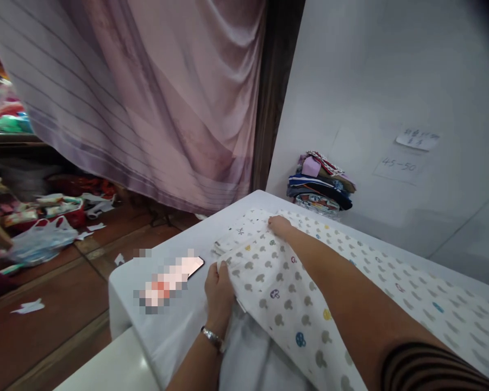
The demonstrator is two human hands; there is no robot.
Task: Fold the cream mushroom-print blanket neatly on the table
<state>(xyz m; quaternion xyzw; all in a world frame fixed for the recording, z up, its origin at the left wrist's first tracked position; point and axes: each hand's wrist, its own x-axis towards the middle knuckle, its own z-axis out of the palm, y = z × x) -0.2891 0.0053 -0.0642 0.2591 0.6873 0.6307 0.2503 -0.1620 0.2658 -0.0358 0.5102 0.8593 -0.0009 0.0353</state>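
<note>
A white fabric printed with grey and coloured mushrooms lies over the table, partly lifted and folded near its far left end. My left hand, with a metal band at the wrist, pinches the fabric's near left corner. Farther back, my right hand is closed on the fabric's far edge. Between and behind the hands, a folded layer with small dark prints rests on the table. More of the mushroom print stretches to the right beyond my right forearm.
A phone, partly pixelated, lies on the white-covered table at left. Folded clothes are stacked by the wall at the back. A pink curtain hangs behind. Bags and scraps litter the floor.
</note>
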